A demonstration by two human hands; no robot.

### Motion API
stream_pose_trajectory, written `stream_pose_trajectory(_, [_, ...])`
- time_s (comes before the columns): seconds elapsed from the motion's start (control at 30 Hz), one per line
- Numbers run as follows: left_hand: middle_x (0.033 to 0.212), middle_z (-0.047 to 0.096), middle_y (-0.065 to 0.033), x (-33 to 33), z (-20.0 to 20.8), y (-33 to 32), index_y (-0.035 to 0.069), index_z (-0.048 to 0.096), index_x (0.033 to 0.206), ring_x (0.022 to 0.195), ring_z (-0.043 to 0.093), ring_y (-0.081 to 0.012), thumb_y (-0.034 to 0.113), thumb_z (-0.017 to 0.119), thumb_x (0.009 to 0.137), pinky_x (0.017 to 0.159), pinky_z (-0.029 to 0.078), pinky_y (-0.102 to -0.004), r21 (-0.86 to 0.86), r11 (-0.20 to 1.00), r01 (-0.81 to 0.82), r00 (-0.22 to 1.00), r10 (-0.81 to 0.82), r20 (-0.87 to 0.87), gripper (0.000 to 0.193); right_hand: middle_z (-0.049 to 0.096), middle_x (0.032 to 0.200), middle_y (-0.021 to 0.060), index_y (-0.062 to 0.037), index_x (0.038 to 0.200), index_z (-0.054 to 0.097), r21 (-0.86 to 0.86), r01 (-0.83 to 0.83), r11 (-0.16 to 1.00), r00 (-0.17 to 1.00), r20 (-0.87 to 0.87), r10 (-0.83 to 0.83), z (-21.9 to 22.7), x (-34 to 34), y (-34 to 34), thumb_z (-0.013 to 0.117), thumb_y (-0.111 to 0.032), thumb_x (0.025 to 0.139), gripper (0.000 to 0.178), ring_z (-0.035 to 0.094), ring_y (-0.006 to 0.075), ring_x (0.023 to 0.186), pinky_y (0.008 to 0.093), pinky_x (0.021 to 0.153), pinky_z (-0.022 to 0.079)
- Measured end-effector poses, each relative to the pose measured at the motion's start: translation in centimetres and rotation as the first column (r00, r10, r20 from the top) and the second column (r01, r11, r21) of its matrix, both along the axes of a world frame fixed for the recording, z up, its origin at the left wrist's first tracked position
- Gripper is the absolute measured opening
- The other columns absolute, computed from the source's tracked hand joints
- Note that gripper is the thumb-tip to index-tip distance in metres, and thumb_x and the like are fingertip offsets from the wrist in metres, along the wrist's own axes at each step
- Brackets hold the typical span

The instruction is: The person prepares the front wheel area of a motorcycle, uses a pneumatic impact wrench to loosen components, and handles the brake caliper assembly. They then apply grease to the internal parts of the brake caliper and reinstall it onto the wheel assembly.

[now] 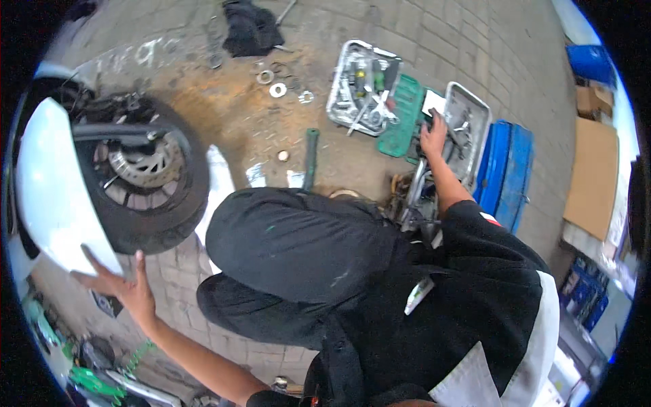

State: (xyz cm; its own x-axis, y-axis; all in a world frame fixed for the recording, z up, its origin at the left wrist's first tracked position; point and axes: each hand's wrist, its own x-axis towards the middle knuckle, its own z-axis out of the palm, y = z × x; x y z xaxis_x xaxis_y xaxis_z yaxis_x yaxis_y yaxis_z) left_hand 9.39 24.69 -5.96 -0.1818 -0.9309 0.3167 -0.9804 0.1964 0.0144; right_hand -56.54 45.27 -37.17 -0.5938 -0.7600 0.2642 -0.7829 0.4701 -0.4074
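Observation:
My left hand (127,290) is open, its fingers spread at the lower end of a white curved body panel (57,183). The fingertips overlap the panel's edge. Behind the panel is a motorcycle wheel with a black tyre (183,210) and a metal brake disc (146,163). My right hand (432,138) reaches out over an opened green tool case (403,112), beside a small white box (434,102). Its fingers are partly stretched, and I make out nothing held in them. Next to that hand lies a metal tray (480,112) with dark tools.
Left of the green case, another metal tray (330,102) holds several tools. A green-handled tool (311,159), metal rings (277,89) and a black cloth (251,30) lie on the floor. Blue toolbox (512,173) stands at right, metal parts (417,203) by my right forearm.

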Motion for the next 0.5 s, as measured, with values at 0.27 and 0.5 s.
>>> stream_pose_trajectory(0.27, [0.154,-0.009,-0.0308,-1.4,0.5,-0.6,0.023,0.019,0.154,0.145,-0.011,-0.0411,0.05,0.07,0.081,0.112,-0.001,-0.0606,0.048,0.998,0.047,0.996,-0.044,-0.076,0.093,0.066,0.094,0.0141,-0.0006,0.103,0.062,0.079,0.412,0.908,0.898,0.137,-0.419,-3.5,-7.3,15.2,0.053,-0.002,0.081,0.024,0.063,0.0249,0.087,0.0353,0.082,0.049])
stream_pose_trajectory(0.5, [0.154,-0.009,-0.0318,-0.4,1.4,0.0,0.022,0.017,0.154,0.145,-0.01,-0.0406,0.051,0.069,0.081,0.114,-0.001,-0.0564,0.104,0.992,0.074,0.993,-0.064,-0.096,0.094,0.068,0.107,0.0172,-0.006,0.111,0.067,0.217,0.42,0.881,0.78,0.41,-0.472,-2.4,-2.1,18.2,0.064,-0.024,0.084,0.032,0.064,0.0335,0.101,0.0402,0.09,0.048])
